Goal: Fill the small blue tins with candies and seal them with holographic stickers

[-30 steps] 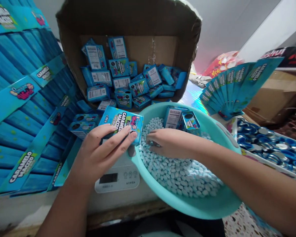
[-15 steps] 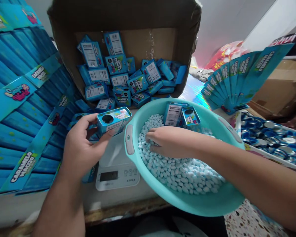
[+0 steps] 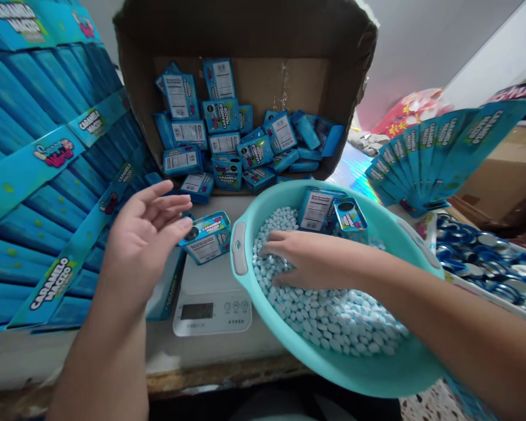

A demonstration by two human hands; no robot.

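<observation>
A small blue candy box (image 3: 208, 237), with a dark round spot on its top, is upright on a white kitchen scale (image 3: 213, 313). My left hand (image 3: 146, 228) is just left of the box, fingers apart; its thumb overlaps the box's left end in view, and I cannot tell whether they touch. My right hand (image 3: 296, 254) lies among small white and pale-blue candies (image 3: 333, 321) in a turquoise basin (image 3: 289, 345). Its thumb stands apart from the fingers, whose tips are partly buried. Two more candy boxes (image 3: 349, 216) lean at the basin's back wall.
Behind the scale, an open cardboard carton (image 3: 249, 35) holds many blue boxes. Tall stacked blue packages (image 3: 39, 175) line the left side. At right are a fan of blue printed cartons (image 3: 438, 149) and a tray of round metallic lids (image 3: 486, 251).
My left hand has let go of the candy box, which now rests on the scale, and its fingers have spread. My right hand stays in the candies, its thumb further from the fingers.
</observation>
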